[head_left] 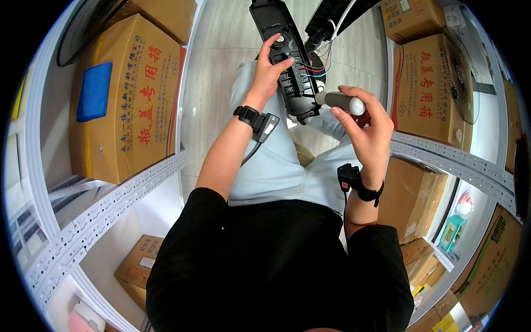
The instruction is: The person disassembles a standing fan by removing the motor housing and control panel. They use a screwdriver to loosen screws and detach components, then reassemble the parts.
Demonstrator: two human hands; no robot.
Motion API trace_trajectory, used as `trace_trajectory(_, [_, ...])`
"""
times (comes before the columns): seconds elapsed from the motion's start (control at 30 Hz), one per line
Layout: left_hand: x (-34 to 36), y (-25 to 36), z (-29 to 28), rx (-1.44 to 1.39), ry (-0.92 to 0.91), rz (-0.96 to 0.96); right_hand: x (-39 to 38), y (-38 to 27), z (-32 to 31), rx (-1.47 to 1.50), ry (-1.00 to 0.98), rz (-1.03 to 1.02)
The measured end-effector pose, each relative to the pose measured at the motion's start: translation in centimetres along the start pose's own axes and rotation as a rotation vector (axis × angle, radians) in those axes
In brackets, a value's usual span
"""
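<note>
A long black opened power strip (pixel 287 61) with coloured wires showing inside rests on my knee, running away from me. My left hand (pixel 269 66) grips its left side, thumb and fingers pressed on the inner parts. My right hand (pixel 365 130) holds a screwdriver by its grey and white handle (pixel 340 101), just right of the strip's near end. The tool's tip points toward the strip and is hidden against the dark casing. Both wrists wear black bands with small devices.
Metal shelving (pixel 110 199) flanks me on both sides. Large brown cardboard boxes (pixel 124 99) sit on the left shelf, and another cardboard box (pixel 426 88) on the right, with more below. A black cable and plug (pixel 323 25) lie beyond the strip on the pale floor.
</note>
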State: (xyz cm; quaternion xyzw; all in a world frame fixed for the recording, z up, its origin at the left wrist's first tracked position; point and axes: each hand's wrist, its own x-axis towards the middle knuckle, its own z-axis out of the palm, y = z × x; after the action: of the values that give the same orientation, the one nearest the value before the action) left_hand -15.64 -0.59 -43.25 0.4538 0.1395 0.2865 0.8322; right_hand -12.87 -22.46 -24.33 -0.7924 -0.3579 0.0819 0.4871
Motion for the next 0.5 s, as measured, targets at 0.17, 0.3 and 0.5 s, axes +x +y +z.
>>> trace_trajectory(0.17, [-0.1,0.0,0.0,0.031,-0.013,-0.011,0.0,1.3,0.7,-0.219,0.138,-0.033])
trace_trajectory(0.3, [-0.1,0.1,0.1,-0.013,0.003,-0.020,0.3,-0.2,0.1,0.050,0.082,0.053])
trace_trajectory(0.5, [0.1,-0.2,-0.1,0.002,-0.007,0.006,0.0,0.9,-1.0,-0.062,-0.059,-0.006])
